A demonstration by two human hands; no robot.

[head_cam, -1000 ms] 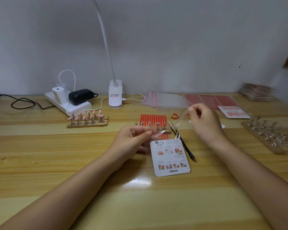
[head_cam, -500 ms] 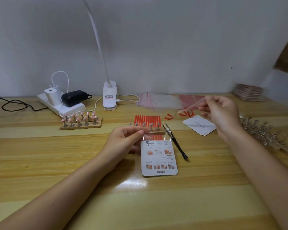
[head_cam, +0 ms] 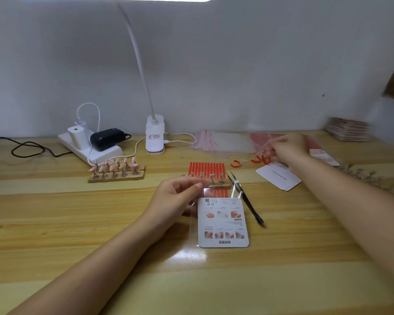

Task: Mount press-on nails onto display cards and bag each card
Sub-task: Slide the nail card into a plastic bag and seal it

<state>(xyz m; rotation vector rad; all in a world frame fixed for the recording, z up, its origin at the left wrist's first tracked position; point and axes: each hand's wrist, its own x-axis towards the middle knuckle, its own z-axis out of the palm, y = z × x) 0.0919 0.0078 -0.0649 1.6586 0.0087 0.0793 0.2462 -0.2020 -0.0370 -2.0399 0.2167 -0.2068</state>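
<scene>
My left hand [head_cam: 180, 196] sits on the wooden table [head_cam: 77, 235], fingers curled, thumb and forefinger pinching the top edge of a clear plastic bag [head_cam: 210, 194]. The film is so thin that it shows only as glints. Inside it, lying flat in front of me, is the display card [head_cam: 223, 222]: stiff white card with rounded corners, its printed back up (small pictures of hands and upside-down text too fine to read). Just to its right lies a pair of slim black tweezers [head_cam: 246, 200], tips pointing away from me.

My right hand [head_cam: 287, 150] is out at the far right near a fan of clear, red-striped bags [head_cam: 221, 142]. It is blurred, fingers bunched; a thin clear strip seems to run from them, but I cannot tell whether they grip it. Below it are curled red strips [head_cam: 261, 160] and a plain white card [head_cam: 279, 177].

Beyond the bagged card a sheet of orange-red ribbed tabs [head_cam: 207, 170] lies behind a small wooden strip of metal nail stands [head_cam: 214, 179], partly hidden by my fingers. Farther left, pink press-on nails [head_cam: 116, 167] sit on a second wooden holder. The rack at the right edge is smeared and cut off.
</scene>
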